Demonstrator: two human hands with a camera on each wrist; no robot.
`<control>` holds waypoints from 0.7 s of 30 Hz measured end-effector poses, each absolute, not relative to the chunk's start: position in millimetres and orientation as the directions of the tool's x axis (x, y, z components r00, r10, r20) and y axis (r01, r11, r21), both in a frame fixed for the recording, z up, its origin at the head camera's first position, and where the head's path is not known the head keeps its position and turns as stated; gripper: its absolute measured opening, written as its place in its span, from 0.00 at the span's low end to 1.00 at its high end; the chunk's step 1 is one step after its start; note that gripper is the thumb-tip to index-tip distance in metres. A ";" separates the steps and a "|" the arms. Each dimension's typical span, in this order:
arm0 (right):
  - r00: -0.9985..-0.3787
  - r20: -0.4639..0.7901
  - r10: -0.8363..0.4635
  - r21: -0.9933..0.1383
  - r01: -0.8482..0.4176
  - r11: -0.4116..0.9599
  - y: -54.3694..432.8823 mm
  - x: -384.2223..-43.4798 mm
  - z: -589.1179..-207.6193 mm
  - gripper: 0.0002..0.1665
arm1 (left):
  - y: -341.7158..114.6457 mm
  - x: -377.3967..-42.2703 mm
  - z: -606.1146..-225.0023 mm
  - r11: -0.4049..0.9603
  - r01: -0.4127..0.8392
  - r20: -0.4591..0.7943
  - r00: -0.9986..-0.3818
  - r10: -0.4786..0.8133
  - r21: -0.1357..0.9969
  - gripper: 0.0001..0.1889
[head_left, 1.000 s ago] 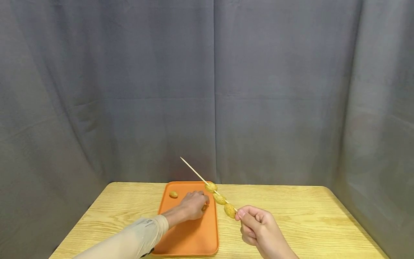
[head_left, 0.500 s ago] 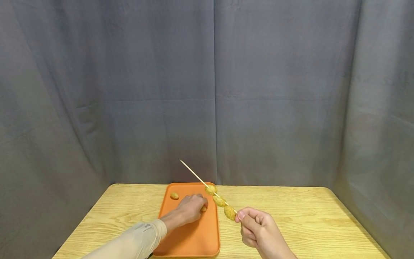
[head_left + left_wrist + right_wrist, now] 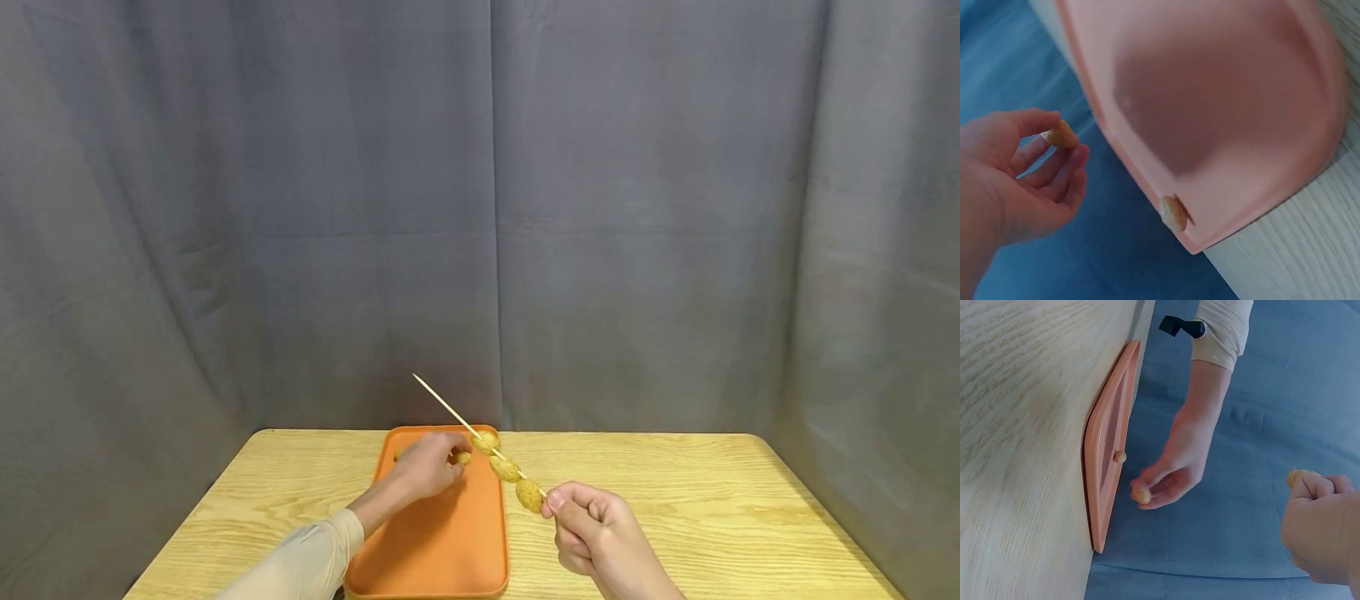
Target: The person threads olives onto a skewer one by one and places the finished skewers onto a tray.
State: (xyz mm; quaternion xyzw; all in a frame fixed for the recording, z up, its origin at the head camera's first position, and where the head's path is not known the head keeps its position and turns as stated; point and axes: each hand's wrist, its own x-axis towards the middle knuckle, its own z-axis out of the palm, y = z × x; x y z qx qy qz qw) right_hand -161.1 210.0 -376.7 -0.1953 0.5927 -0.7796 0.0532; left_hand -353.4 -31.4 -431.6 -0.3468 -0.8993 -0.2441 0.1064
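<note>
In the head view my left hand (image 3: 429, 465) is over the tray, and its thumb and fingertips pinch a golden-brown oval ball (image 3: 462, 458). The left wrist view shows this ball between thumb and fingers, off the tray. My right hand (image 3: 603, 533) pinches the lower end of a thin wooden skewer (image 3: 442, 402), which slants up to the left with its pointed tip bare. Three such balls are threaded on it, the lowest ball (image 3: 529, 495) close to my fingertips. Another ball (image 3: 1174, 214) lies on the orange tray (image 3: 427, 558) near a corner; in the head view my left hand partly covers it.
The tray stands on a light wood-grain table (image 3: 675, 508), left of centre. Grey curtains (image 3: 637, 208) hang behind the table and along both sides. The skewer's upper part crosses in front of the tray's far right corner.
My left hand has lifted the ball from the tray and moved slightly left and away. The right hand and skewer stay nearly in place.
</note>
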 end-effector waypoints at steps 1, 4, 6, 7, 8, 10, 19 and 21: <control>-0.914 0.247 -0.321 -0.944 -0.152 -0.294 209.4 -161.6 -377.3 0.10 | -33.9 -352.9 -428.1 0.624 0.673 0.366 -0.740 0.565 0.397 0.12; -0.905 0.257 -0.339 -0.940 -0.154 -0.303 208.2 -162.7 -378.7 0.10 | -40.1 -350.7 -420.2 0.578 0.673 0.395 -0.739 0.545 0.462 0.12; -0.900 0.260 -0.350 -0.938 -0.150 -0.311 207.8 -163.2 -379.5 0.10 | -43.8 -348.1 -416.6 0.551 0.673 0.416 -0.739 0.531 0.493 0.12; -0.899 0.259 -0.352 -0.938 -0.147 -0.314 207.6 -163.3 -379.8 0.10 | -45.6 -346.4 -415.3 0.543 0.673 0.425 -0.739 0.523 0.503 0.11; -0.899 0.257 -0.355 -0.937 -0.143 -0.318 207.6 -163.5 -380.1 0.10 | -47.5 -344.4 -414.0 0.537 0.666 0.429 -0.745 0.510 0.519 0.11; -0.900 0.252 -0.356 -0.938 -0.137 -0.318 207.5 -163.4 -380.2 0.10 | -51.1 -339.8 -411.0 0.518 0.648 0.430 -0.760 0.487 0.559 0.11; -0.912 0.227 -0.343 -0.951 -0.132 -0.278 209.4 -163.6 -379.5 0.10 | -61.4 -314.4 -395.4 0.435 0.561 0.409 -0.821 0.398 0.704 0.13; -0.915 0.222 -0.336 -0.953 -0.132 -0.271 210.0 -163.6 -379.5 0.10 | -62.2 -309.8 -393.3 0.421 0.545 0.401 -0.831 0.386 0.725 0.14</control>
